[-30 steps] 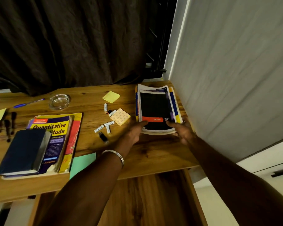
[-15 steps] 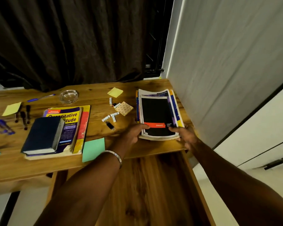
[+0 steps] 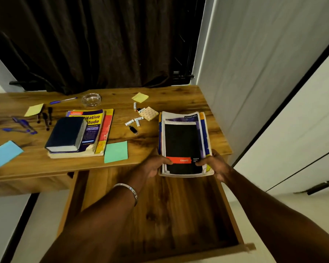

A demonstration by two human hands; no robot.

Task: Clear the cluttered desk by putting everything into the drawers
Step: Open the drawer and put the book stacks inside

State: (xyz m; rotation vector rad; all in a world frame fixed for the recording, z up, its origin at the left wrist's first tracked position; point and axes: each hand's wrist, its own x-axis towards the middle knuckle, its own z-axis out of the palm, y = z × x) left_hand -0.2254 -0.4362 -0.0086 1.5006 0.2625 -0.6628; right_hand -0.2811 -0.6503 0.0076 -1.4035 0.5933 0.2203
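A stack of notebooks (image 3: 182, 145), topped by a black spiral pad with a red band, juts over the front edge of the wooden desk (image 3: 156, 137). My left hand (image 3: 154, 166) grips its near left corner and my right hand (image 3: 215, 166) grips its near right corner, thumbs on top. Below them a wooden drawer (image 3: 160, 215) stands pulled out with nothing in it.
On the desk lie a dark blue book (image 3: 66, 134) on a yellow textbook (image 3: 95, 122), a green sticky pad (image 3: 115, 151), a blue pad (image 3: 5, 153), yellow notes (image 3: 140, 97), small batteries (image 3: 134, 121), pens (image 3: 24, 126) and a glass ashtray (image 3: 91, 99). A white wall (image 3: 264, 73) borders the right.
Both hands have drawn the notebook stack toward me, so its near end now overhangs the desk edge above the drawer. The view has pulled back, showing more of the drawer.
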